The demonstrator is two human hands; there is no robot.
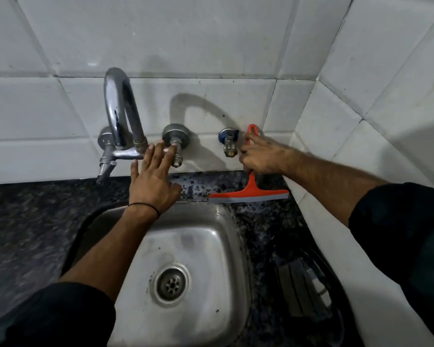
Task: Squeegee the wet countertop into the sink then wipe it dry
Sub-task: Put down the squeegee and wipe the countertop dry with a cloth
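Wrapped around the orange handle of the squeegee [249,187], the right hand [259,157] grips it just below the looped top end, which pokes out above the fingers next to a small blue-capped valve [228,142] on the wall. The squeegee is a T-shaped plastic tool: a slim orange stem widening into an orange crossbar, with a pale grey rubber blade along its lower edge. That blade rests on the dark speckled countertop [23,221] in the strip between the tiled wall [211,41] and the back rim of the steel sink [211,246], tilted slightly, its left end nearest the sink's rim.

Spread flat with fingers apart, the left hand [152,181] holds nothing; its fingertips lie at the base of the chrome tap [119,113] and a round wall fitting [176,137]. A thin black band circles that wrist. Dark sleeves cover both forearms near the lower frame edge.
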